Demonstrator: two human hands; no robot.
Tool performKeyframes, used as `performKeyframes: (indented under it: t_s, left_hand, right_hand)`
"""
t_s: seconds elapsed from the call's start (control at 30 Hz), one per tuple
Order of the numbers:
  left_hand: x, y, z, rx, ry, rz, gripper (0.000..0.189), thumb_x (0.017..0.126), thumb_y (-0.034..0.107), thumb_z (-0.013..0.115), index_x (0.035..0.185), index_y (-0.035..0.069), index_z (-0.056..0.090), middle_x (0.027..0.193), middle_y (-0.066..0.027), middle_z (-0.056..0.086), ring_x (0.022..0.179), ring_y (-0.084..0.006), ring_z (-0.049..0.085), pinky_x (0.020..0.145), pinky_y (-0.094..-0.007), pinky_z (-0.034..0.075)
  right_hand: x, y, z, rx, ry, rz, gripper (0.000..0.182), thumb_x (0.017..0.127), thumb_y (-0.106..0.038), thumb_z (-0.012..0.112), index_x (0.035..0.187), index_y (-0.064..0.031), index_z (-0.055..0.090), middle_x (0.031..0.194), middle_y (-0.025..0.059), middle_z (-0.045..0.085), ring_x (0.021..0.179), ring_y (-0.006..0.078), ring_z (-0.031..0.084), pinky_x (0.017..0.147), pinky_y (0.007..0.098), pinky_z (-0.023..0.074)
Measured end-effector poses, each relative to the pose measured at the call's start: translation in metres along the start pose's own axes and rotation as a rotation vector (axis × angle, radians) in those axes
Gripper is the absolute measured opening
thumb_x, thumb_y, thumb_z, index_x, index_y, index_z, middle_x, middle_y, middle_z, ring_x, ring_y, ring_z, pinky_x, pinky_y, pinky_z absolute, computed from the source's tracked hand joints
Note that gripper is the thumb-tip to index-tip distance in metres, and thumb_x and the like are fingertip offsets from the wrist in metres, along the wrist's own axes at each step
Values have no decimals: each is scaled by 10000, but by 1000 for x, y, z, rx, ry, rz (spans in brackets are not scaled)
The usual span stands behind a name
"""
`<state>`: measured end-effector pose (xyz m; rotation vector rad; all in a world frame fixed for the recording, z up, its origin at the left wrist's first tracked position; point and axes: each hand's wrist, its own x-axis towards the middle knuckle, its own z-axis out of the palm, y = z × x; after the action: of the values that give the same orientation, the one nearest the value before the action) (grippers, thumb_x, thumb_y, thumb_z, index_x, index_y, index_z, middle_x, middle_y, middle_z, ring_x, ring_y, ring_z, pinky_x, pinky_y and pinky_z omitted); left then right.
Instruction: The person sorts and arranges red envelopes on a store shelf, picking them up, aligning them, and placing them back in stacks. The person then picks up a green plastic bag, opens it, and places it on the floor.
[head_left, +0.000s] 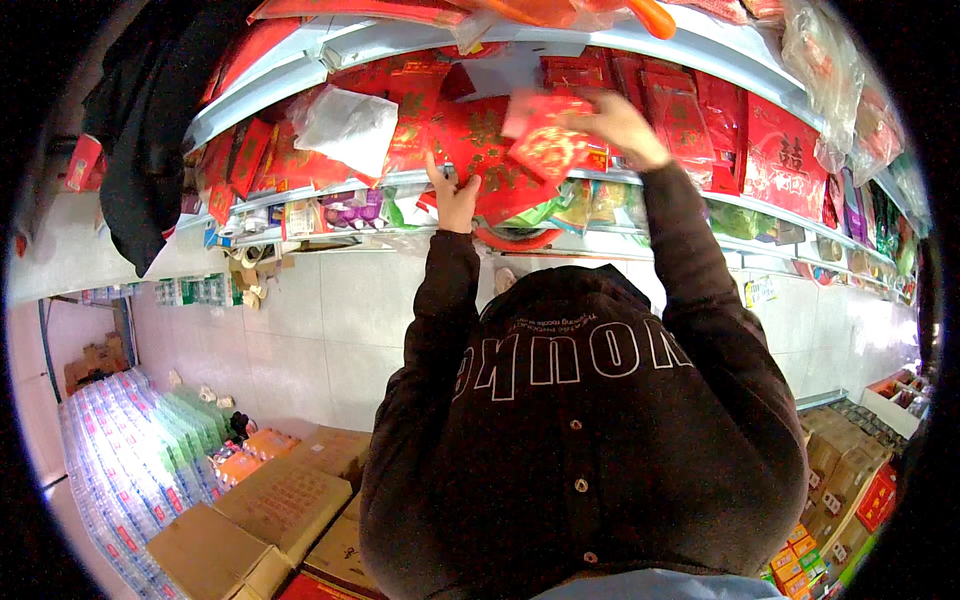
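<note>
My left hand (455, 201) has its thumb and a finger spread at the lower left edge of a large red paper sheet or bag (491, 176) with gold print, which tilts out over the shelf edge. My right hand (626, 131) grips a smaller red and gold packet (551, 146), blurred by motion, in front of the large one. Red packets in clear wrap (679, 112) stand on the shelf to the right of that hand. A crumpled white plastic bag (349, 131) lies on the red goods to the left.
Shelf rails (585, 176) cross in front of me, with packaged goods on a lower tier. A dark garment (142, 135) hangs at the left. Behind me are cardboard boxes (281, 502) and shrink-wrapped bottles (120, 472); stacked cartons (840, 450) stand at the right.
</note>
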<state>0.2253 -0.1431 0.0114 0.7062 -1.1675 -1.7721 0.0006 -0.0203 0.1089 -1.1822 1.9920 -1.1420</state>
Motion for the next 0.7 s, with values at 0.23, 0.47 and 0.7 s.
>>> performKeyframes:
  t_s: [0.23, 0.47, 0.7]
  left_hand:
    - [24, -55, -59, 261, 153, -61, 305, 797, 147, 630, 1030, -5, 504, 877, -6, 509, 775, -97, 456, 696, -233, 387]
    - [31, -58, -66, 376, 91, -88, 129, 790, 56, 614, 876, -39, 600, 836, -48, 600, 765, -118, 552, 687, -240, 437]
    - [22, -44, -57, 130, 70, -198, 189, 796, 116, 612, 895, -42, 581, 833, -46, 592, 755, -125, 538, 678, -255, 421]
  right_hand:
    - [68, 13, 86, -388, -255, -176, 673, 622, -378, 691, 1147, 2, 508, 1083, 229, 546, 1007, 344, 529, 860, 371, 418]
    - [71, 28, 101, -351, -79, -336, 546, 688, -390, 641, 1098, -43, 544, 1014, 224, 571, 948, 340, 554, 815, 379, 439]
    - [68, 36, 76, 47, 68, 53, 488, 640, -341, 668, 998, -22, 578, 801, 184, 624, 820, 315, 594, 706, 365, 472]
